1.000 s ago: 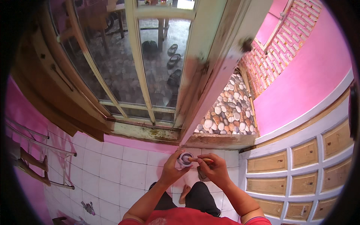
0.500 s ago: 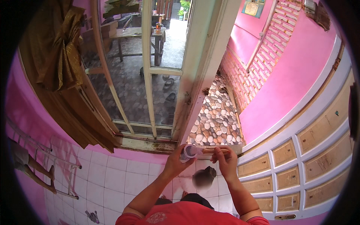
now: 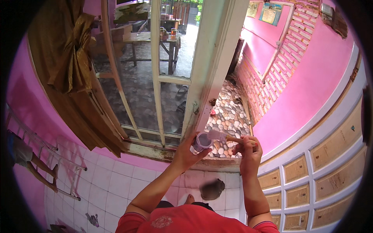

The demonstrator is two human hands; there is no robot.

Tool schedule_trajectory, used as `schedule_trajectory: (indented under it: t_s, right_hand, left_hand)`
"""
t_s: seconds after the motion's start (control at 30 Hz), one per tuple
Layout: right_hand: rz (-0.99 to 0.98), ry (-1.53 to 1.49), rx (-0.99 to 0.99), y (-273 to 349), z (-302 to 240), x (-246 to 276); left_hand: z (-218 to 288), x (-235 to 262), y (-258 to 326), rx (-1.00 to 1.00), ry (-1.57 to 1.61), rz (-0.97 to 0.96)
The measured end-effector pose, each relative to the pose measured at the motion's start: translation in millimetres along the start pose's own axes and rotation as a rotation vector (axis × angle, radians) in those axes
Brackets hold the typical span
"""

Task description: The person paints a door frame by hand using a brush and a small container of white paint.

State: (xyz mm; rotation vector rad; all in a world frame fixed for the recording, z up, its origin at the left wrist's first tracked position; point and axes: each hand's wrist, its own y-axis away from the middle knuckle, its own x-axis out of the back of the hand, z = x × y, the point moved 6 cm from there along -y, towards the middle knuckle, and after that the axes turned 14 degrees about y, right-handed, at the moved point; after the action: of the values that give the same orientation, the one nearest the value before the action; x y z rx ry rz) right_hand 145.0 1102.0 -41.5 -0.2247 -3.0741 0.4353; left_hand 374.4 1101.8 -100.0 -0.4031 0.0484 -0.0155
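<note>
My left hand (image 3: 185, 156) is wrapped round a small clear plastic cup (image 3: 199, 148) with greyish-lilac stuff inside, likely paint. In my right hand (image 3: 250, 152) is a paintbrush (image 3: 234, 139), gripped by its wooden handle. Its pale, lilac-tinted bristles point left and lie at the cup's right rim. Whether they touch the rim, I cannot tell. Both hands are raised in front of the door frame (image 3: 211, 77), whose white paint is worn and stained.
Left of the frame is a glazed window (image 3: 175, 58) with a brown curtain (image 3: 72, 58). A panelled door (image 3: 297, 190) stands at the right. Another person's legs (image 3: 42, 167) show on a metal ladder (image 3: 74, 182). A dark object (image 3: 212, 189) and a crumpled cloth (image 3: 93, 219) lie on the tiles.
Both hands have risen, the cup moving slightly right. My right hand has swung further right, and the brush's bristles and handle now show more fully. The view has shifted a little.
</note>
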Motion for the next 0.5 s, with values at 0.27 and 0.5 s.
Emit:
schedule_trajectory:
  t_s: [0.27, 0.5]
  right_hand:
    - [0.009, -0.022, 0.15, -49, -30, -12]
    - [-0.024, 0.215, 0.386, -86, -70, -32]
  left_hand:
    - [21, 4, -38, -0.073, 0.018, 0.048]
    - [2, 20, -49, -0.017, -0.021, 0.01]
